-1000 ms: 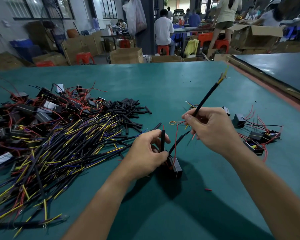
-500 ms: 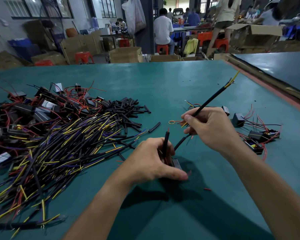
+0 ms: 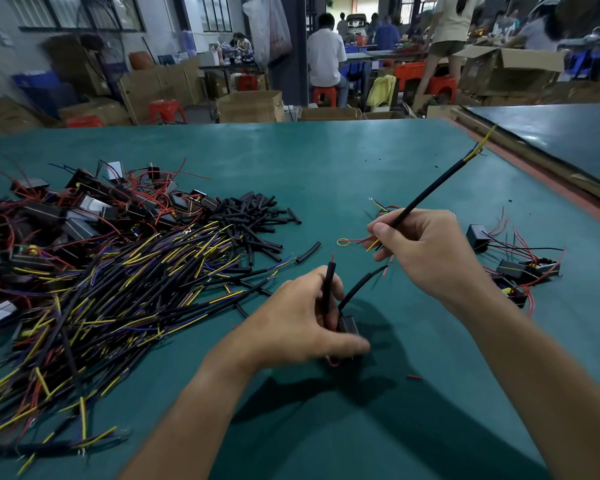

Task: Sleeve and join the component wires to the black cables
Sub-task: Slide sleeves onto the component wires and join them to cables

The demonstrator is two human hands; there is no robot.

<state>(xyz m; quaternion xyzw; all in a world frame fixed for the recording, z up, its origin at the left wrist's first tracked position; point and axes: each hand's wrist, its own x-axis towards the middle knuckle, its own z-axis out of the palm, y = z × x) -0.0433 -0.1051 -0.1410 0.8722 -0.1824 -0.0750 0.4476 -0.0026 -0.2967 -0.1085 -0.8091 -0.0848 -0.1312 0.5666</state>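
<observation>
Right now, in the head view, the left hand [image 3: 302, 320] sits at about six o'clock from the middle of the green tabletop [image 3: 326, 161]. Its fingers are curled round a small black component [image 3: 349, 323], pressing it to the tabletop. They also hold one sleeved wire [image 3: 329, 282] upright, with a red tip showing at its top. A second sleeved wire [image 3: 361, 285] arcs from the component toward two o'clock, its end just below the right hand [image 3: 426, 251].

The right hand pinches a black cable [image 3: 430, 192] between thumb and curled fingers. The cable slants away toward one o'clock and ends in bare yellow leads above the tabletop. Short yellow and red leads poke out under the thumb.

At nine o'clock from the hands lies a big heap of black cables [image 3: 118, 289] with yellow and blue ends. Beyond it, at ten o'clock, is a pile of components [image 3: 66, 216] with red wires. Loose black sleeve tubes [image 3: 257, 220] are at eleven o'clock. A few wired components [image 3: 520, 268] lie at three o'clock. A red wire scrap [image 3: 413, 377] lies at five o'clock, near the left hand.
</observation>
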